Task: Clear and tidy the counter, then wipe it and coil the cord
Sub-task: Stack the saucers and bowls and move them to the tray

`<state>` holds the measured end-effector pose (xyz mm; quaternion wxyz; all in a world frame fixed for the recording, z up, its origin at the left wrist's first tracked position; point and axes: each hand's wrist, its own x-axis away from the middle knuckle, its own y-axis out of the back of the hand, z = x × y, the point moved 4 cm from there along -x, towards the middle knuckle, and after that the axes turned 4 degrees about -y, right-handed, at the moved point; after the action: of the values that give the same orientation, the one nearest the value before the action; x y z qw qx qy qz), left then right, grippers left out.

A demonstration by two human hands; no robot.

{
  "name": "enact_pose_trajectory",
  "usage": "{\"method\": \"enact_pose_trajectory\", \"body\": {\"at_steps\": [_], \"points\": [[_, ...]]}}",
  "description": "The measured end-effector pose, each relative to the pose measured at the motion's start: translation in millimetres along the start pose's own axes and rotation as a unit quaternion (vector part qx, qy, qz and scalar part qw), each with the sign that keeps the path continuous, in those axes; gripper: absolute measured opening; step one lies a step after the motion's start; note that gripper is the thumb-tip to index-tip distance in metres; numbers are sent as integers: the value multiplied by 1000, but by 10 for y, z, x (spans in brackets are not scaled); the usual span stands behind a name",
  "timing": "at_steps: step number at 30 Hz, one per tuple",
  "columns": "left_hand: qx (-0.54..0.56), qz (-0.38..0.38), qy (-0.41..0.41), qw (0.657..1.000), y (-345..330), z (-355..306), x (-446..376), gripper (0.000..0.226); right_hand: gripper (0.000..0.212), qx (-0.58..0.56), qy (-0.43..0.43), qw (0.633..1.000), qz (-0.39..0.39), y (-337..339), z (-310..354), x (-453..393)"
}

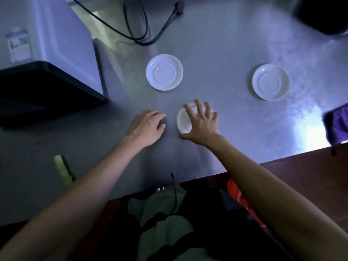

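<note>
The right hand (pixel 201 121) lies in the middle of the frame with its fingers spread over a white saucer (pixel 183 119), fingertips at the far rim and thumb against the near rim; whether it has lifted the saucer off the counter (pixel 216 59) cannot be told. Just left of it, the left hand (pixel 146 127) rests palm down on the steel with fingers loosely bent, holding nothing.

Two more saucers sit further up: one (pixel 164 72) above the hands, another (pixel 270 81) at centre right, well apart from each other.

A black cord (pixel 135 21) loops across the top centre of the frame, its plug (pixel 178 6) lying on the counter near the top edge. A pale appliance (pixel 49 44) fills the upper left. A dark object (pixel 323 14) sits in the upper right corner, and purple cloth (pixel 339 123) shows at the right edge. A blurred green thing (pixel 63 169) lies at lower left.
</note>
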<state>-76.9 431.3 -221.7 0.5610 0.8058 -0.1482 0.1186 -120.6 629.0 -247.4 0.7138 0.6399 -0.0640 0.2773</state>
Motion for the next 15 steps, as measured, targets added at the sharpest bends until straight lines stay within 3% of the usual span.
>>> {"method": "enact_pose_trajectory", "body": {"at_steps": [15], "points": [[-107, 5, 31, 994, 381, -39, -928, 74, 117, -20, -24, 998, -59, 672, -388, -950]]}}
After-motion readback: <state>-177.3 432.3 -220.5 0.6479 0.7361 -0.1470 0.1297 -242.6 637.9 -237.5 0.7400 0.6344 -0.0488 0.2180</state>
